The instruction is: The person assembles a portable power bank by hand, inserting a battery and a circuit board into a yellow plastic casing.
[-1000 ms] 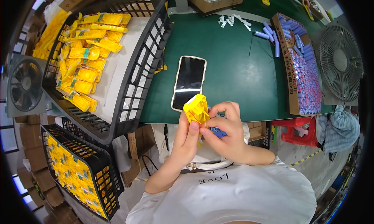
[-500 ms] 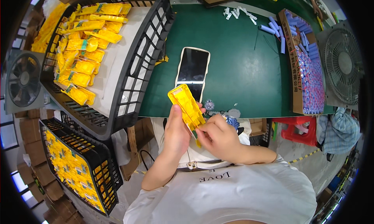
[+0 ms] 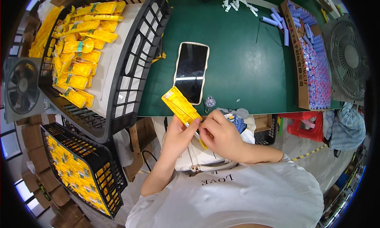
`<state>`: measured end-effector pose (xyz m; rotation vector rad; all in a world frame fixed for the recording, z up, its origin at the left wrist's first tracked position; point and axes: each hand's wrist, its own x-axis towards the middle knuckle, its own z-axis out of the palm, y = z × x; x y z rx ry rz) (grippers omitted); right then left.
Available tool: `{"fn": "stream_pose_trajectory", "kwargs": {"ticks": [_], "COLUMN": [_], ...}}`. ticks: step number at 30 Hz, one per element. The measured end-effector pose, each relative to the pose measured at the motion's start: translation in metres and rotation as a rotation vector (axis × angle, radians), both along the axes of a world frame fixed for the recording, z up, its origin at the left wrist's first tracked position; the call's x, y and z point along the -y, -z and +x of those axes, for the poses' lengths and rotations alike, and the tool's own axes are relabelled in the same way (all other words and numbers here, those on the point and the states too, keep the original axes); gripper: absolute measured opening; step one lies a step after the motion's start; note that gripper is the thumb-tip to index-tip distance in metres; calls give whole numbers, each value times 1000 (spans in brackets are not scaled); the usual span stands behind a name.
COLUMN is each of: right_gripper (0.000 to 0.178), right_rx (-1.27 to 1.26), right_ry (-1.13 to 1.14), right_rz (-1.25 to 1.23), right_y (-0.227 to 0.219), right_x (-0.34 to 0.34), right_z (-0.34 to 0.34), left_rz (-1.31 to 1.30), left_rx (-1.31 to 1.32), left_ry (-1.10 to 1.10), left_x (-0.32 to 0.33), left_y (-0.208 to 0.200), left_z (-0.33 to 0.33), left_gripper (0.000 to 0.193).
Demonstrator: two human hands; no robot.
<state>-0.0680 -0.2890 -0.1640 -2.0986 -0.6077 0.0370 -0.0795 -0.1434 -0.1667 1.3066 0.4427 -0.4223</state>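
Note:
A long yellow plastic housing point(image 3: 177, 103) with thin wires along its inside is gripped in my left hand point(image 3: 178, 139), the thumb pressing on its lower part. Close against that lower end is my right hand point(image 3: 223, 137), fingers bent into a pinch; what they hold is too small and hidden to make out. A narrow yellow piece point(image 3: 203, 144) pokes out below the fingers. Just beyond the housing lies a phone point(image 3: 192, 67) in a pale case, dark screen up. A small grey charm point(image 3: 209, 102) rests beside the phone on the green table point(image 3: 237, 69).
On the left stands a black crate point(image 3: 136, 65) of yellow housings point(image 3: 81, 69), with another filled crate point(image 3: 81, 168) below. A cardboard box point(image 3: 299, 65) of battery cells is at the right, near loose purple cells point(image 3: 277, 20) and white plastic pieces point(image 3: 237, 5). A white bag point(image 3: 194, 158) lies under my hands.
The housing has tilted further left in my left hand, and its thumb has moved from the side onto the lower part. My right hand stays pinched near the lower end. The view has shifted slightly.

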Motion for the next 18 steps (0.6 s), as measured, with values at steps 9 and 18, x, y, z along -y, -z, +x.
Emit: {"fn": "stream_pose_trajectory", "kwargs": {"ticks": [9,18], "right_gripper": [9,13], "right_rx": [98,394], "right_ry": [170,782], "right_rz": [97,-273], "right_y": [-16,25], "right_x": [36,162], "right_z": [35,226], "left_rz": [2,-57], "left_rx": [113,128], "left_ry": [37,21], "left_x": [10,12], "left_y": [-1,3], "left_z": [-4,-7], "left_gripper": [32,33]}}
